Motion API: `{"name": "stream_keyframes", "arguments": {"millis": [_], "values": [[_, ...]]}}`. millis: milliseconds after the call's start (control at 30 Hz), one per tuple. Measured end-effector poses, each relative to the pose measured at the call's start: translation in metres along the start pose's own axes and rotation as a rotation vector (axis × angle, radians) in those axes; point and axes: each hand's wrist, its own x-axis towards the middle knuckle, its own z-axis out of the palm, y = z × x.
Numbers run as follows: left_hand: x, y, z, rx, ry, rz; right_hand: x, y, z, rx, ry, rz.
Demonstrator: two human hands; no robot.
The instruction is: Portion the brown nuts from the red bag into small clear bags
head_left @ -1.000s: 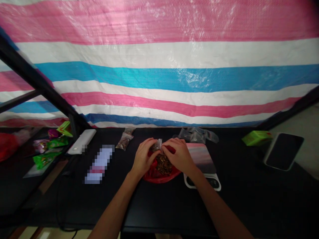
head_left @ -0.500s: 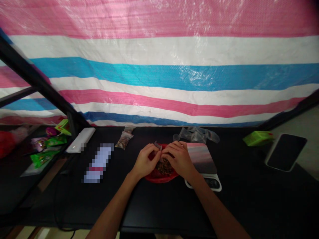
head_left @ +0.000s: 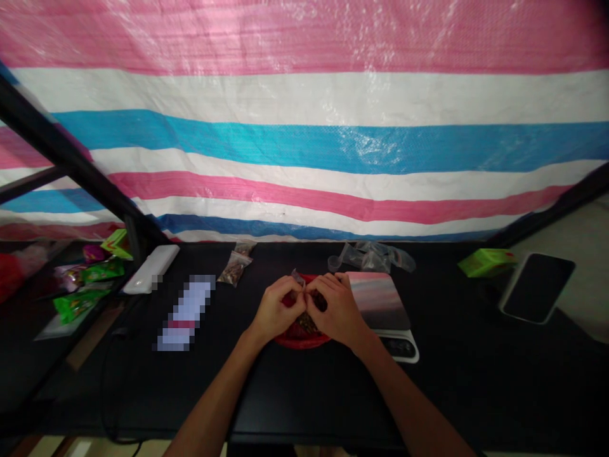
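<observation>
My left hand [head_left: 281, 308] and my right hand [head_left: 335, 304] meet fingertip to fingertip above a red dish [head_left: 299, 343]. Both pinch a small clear plastic bag [head_left: 297, 277], whose corner pokes up between them; my fingers cover most of it. Dried brown bits [head_left: 309, 324] lie in the dish, partly hidden beneath my hands. To the right of the dish sits a flat kitchen scale [head_left: 380, 298] with a white rim and a dark display, partly behind my right wrist. A filled zip bag [head_left: 235, 268] of brown bits lies farther back on the left.
Clear plastic bags [head_left: 373, 256] are heaped at the back, near a striped sheet [head_left: 304, 146]. A green box [head_left: 487, 262] and a propped phone [head_left: 538, 287] stand right. Leftward are a white case [head_left: 152, 269], a blurred-out sheet [head_left: 187, 313], green packets [head_left: 80, 304] and a black frame bar [head_left: 90, 165].
My right fingertips have drawn in closer to my left ones at the plastic bag. The whole view has shifted slightly; the surrounding things lie as before.
</observation>
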Motion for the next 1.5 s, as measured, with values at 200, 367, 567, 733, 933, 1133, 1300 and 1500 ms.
{"name": "stream_keyframes", "arguments": {"millis": [200, 367, 567, 733, 933, 1133, 1300, 1500], "values": [[0.002, 0.001, -0.002, 0.141, 0.071, 0.103, 0.001, 0.003, 0.002, -0.184, 0.118, -0.007], [-0.001, 0.004, -0.001, 0.35, 0.125, 0.259, -0.001, 0.005, 0.0, -0.261, 0.209, 0.044], [-0.008, 0.003, 0.002, 0.349, 0.233, 0.331, -0.003, 0.0, -0.011, -0.088, 0.163, 0.076], [-0.005, 0.006, 0.001, 0.37, 0.081, 0.524, -0.003, 0.002, -0.018, 0.06, 0.047, 0.096], [-0.005, 0.013, -0.004, 0.45, -0.056, 0.55, -0.001, 0.006, -0.014, 0.093, 0.105, 0.178], [-0.006, 0.021, -0.002, 0.149, -0.067, 0.148, -0.003, 0.012, -0.013, 0.134, 0.111, 0.152], [-0.005, 0.017, 0.005, 0.037, -0.128, 0.012, -0.004, 0.012, -0.015, 0.139, 0.05, 0.078], [-0.003, 0.014, 0.0, 0.123, -0.155, 0.065, -0.005, 0.009, -0.021, 0.132, 0.051, -0.053]]}}
